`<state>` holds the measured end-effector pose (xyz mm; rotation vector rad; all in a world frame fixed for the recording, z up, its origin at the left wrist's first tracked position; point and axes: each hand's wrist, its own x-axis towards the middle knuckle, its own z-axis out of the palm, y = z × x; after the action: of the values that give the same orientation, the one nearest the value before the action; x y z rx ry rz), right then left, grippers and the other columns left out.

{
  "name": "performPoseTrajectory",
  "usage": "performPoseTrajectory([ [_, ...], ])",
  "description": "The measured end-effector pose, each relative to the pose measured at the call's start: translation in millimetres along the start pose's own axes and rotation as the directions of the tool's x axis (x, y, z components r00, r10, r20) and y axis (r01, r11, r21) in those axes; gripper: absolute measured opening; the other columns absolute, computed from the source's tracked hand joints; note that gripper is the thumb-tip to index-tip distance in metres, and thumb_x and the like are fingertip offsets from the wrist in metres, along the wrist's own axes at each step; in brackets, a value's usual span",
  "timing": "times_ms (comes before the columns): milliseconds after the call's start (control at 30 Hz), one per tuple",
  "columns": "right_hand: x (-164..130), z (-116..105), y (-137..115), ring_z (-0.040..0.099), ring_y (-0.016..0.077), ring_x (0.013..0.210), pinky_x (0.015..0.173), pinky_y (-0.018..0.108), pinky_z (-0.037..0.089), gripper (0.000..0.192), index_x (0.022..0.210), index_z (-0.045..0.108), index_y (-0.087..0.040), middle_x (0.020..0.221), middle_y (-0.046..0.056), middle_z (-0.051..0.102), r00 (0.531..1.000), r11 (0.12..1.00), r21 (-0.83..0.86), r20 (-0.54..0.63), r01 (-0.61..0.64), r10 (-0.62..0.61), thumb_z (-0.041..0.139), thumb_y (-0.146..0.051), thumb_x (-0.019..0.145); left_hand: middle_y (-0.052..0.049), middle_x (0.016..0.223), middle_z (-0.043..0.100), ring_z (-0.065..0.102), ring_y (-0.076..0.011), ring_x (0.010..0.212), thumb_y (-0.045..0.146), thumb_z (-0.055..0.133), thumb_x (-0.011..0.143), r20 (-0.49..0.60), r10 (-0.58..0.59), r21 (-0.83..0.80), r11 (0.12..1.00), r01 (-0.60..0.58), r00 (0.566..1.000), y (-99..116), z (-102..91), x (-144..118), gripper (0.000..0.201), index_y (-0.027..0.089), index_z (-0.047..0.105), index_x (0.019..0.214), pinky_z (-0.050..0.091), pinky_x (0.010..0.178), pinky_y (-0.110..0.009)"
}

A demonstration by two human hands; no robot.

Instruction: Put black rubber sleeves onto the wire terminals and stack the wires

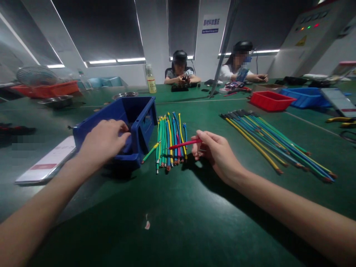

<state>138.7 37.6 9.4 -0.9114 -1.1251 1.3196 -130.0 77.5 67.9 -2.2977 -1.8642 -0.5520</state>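
Observation:
My right hand (pixel 218 154) is closed in a pinch on a thin red wire (pixel 185 144), which points left over a row of short wires. A small thin metallic bit shows under its curled fingers, too small to name. My left hand (pixel 104 137) reaches over the near side of a dark blue bin (pixel 139 139). Its thumb and forefinger curl close together inside, and the other fingertips and whatever they hold are hidden. Between the hands lie short green, blue, yellow and red wires (pixel 168 144) side by side. A green-yellow wire (pixel 151 152) lies slanted at their left.
Longer cables (pixel 274 137) lie fanned on the right. Beyond them stand a red tray (pixel 271 101) and a blue tray (pixel 304 97). A phone-like slab (pixel 48 161) lies left of the bin. A bottle (pixel 151 79) stands behind it. Two people sit across the table.

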Motion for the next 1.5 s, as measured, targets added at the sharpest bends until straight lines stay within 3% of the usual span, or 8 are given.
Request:
performPoseTrajectory([
  [200,-13,-22,-17,0.062,0.0066,0.063,0.064,0.016,0.053,0.034,0.112,0.060,-0.015,0.081,0.002,0.070,0.964,0.927,0.271,0.116,-0.261,0.237,0.067,-0.018,0.079,-0.009,0.099,0.064,0.059,-0.0161,0.084,0.022,0.055,0.087,-0.592,0.239,0.028,0.961,-0.276,0.770,32,6.3,-28,0.027,0.012,0.055,0.112,0.047,0.083,-0.031],
  [333,-10,-26,-21,0.061,0.0068,0.064,0.063,0.015,0.051,0.035,0.111,0.060,-0.015,0.080,0.000,0.066,0.907,0.897,0.249,0.313,-0.365,0.282,0.066,-0.014,0.077,-0.002,0.094,0.065,0.060,-0.0091,0.079,0.008,0.058,0.082,-0.579,0.510,-0.003,0.779,-0.627,0.637,48,17.4,-51,0.032,0.015,0.054,0.113,0.047,0.073,-0.019],
  [433,-6,-26,-17,0.059,0.0077,0.064,0.066,0.020,0.050,0.023,0.101,0.057,-0.017,0.078,-0.001,0.061,0.888,0.918,0.189,0.381,-0.349,0.259,0.062,-0.013,0.079,-0.003,0.097,0.063,0.060,-0.0085,0.084,0.006,0.050,0.086,-0.455,0.546,-0.228,0.692,-0.685,0.703,61,22.6,-64,0.033,0.015,0.050,0.118,0.048,0.074,-0.018],
  [600,-7,-24,-11,0.030,0.0058,0.049,0.048,0.019,0.031,0.013,0.089,0.051,-0.020,0.061,-0.008,0.034,0.993,0.988,-0.132,0.073,-0.081,0.091,0.049,-0.033,0.091,0.001,0.098,0.063,0.061,-0.0080,0.088,0.016,0.043,0.093,-0.111,0.412,-0.590,0.705,-0.394,0.904,78,31.1,-71,0.021,0.021,0.053,0.110,0.047,0.079,-0.018],
  [833,-20,-17,-15,0.037,0.0081,0.053,0.053,0.024,0.027,0.040,0.072,0.050,-0.018,0.059,-0.005,0.041,0.913,0.494,-0.767,0.335,0.409,-0.235,0.033,-0.041,0.099,0.003,0.080,0.062,0.058,-0.0090,0.070,0.040,0.043,0.094,0.218,0.100,-0.792,0.600,0.116,0.971,79,38.9,-65,0.024,0.025,0.053,0.109,0.045,0.060,-0.020],
  [967,-21,-21,-17,0.036,0.0087,0.051,0.053,0.025,0.026,0.036,0.072,0.057,-0.018,0.056,-0.004,0.041,0.876,0.333,-0.828,0.337,0.450,-0.345,0.040,-0.039,0.097,0.005,0.069,0.057,0.050,-0.0067,0.055,0.042,0.044,0.093,0.191,0.058,-0.826,0.549,0.129,0.980,78,39.6,-68,0.025,0.024,0.053,0.109,0.038,0.046,-0.016],
  [1233,-24,-18,-20,0.041,0.0102,0.052,0.053,0.027,0.026,0.038,0.071,0.062,-0.019,0.058,-0.001,0.050,0.906,0.372,-0.835,0.312,0.405,-0.284,0.045,-0.043,0.094,0.003,0.067,0.057,0.053,-0.0080,0.054,0.037,0.044,0.094,0.095,0.089,-0.855,0.517,0.036,0.991,79,41.3,-70,0.027,0.018,0.055,0.111,0.046,0.047,-0.018],
  [1500,-27,-18,-19,0.044,0.0100,0.053,0.054,0.027,0.028,0.032,0.074,0.066,-0.019,0.060,-0.001,0.055,0.903,0.369,-0.829,0.341,0.420,-0.262,0.049,-0.039,0.093,0.001,0.077,0.065,0.060,-0.0068,0.062,0.025,0.043,0.096,-0.061,0.258,-0.684,0.693,-0.229,0.964,74,43.7,-69,0.023,0.019,0.056,0.114,0.048,0.056,-0.016],
])
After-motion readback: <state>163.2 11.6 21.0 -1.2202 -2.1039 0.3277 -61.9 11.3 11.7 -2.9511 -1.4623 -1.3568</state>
